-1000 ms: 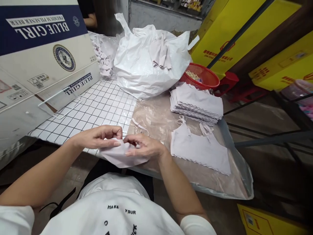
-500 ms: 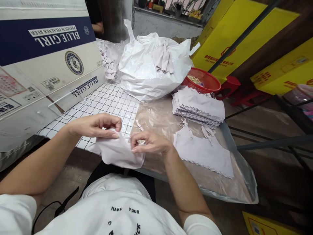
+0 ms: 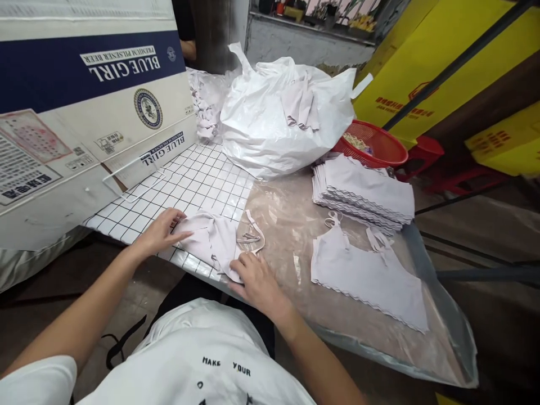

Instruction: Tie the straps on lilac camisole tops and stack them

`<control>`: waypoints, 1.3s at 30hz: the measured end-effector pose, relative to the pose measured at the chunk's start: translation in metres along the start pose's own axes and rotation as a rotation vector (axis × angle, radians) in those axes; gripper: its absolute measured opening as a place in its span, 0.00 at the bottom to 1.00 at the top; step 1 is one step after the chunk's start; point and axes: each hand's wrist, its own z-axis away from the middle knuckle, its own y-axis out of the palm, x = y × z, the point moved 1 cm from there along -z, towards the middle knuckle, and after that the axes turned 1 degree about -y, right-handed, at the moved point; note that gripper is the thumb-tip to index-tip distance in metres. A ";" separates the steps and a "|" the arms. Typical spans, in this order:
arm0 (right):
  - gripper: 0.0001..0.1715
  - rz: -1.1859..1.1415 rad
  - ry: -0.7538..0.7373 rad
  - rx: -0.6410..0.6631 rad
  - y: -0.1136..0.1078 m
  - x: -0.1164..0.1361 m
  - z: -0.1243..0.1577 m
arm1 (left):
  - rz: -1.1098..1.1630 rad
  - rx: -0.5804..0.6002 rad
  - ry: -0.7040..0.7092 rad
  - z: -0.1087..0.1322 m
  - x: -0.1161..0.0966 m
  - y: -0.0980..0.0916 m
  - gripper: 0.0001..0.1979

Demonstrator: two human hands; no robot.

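Observation:
A pale lilac strappy top lies loosely folded on the near edge of the table, its thin straps loose at the right end. My left hand is at its left end, thumb and fingers apart, touching the cloth. My right hand rests on its lower right corner, fingers lying over the fabric and thumb set apart near the table edge. Further right, another pale top with straps and a wavy hem lies spread flat. Behind it sits a stack of similar pale cloth pieces.
A large white plastic bag with a cloth piece on it stands at the back. Beside it is a red basket. A big beer carton stands on the left. Yellow boxes and a metal bar are on the right.
The top was held up between both pinching hands; now it lies lowered on the table. My hands have moved down and further apart, and the fingers have loosened. The view has shifted left.

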 end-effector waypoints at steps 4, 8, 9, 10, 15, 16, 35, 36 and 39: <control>0.08 -0.084 0.116 -0.104 -0.001 -0.014 0.002 | -0.119 -0.121 0.046 0.019 0.002 0.024 0.16; 0.09 -0.114 0.298 -0.347 -0.033 -0.040 0.007 | -0.219 -0.186 -0.059 0.013 -0.005 0.024 0.05; 0.09 -0.069 0.347 -0.399 -0.041 -0.046 0.009 | -0.242 -0.214 -0.086 0.011 -0.008 0.020 0.04; 0.09 -0.019 0.402 -0.439 -0.049 -0.053 0.012 | -0.261 -0.246 -0.111 0.011 -0.011 0.014 0.03; 0.12 0.100 0.662 -0.424 -0.086 -0.073 0.019 | -0.282 -0.336 -0.216 0.014 -0.056 -0.037 0.02; 0.12 0.081 0.679 -0.401 -0.095 -0.074 0.019 | -0.265 -0.340 -0.245 0.015 -0.068 -0.049 0.02; 0.09 -0.279 0.469 -0.206 -0.099 -0.054 0.066 | 0.272 0.008 -0.122 0.033 -0.055 -0.040 0.17; 0.08 -0.314 0.465 -0.082 -0.083 -0.056 0.074 | 0.194 0.127 -0.119 0.040 -0.043 -0.029 0.17; 0.06 -0.432 0.475 0.146 -0.047 -0.062 0.091 | 0.064 0.362 -0.124 0.056 -0.014 -0.005 0.19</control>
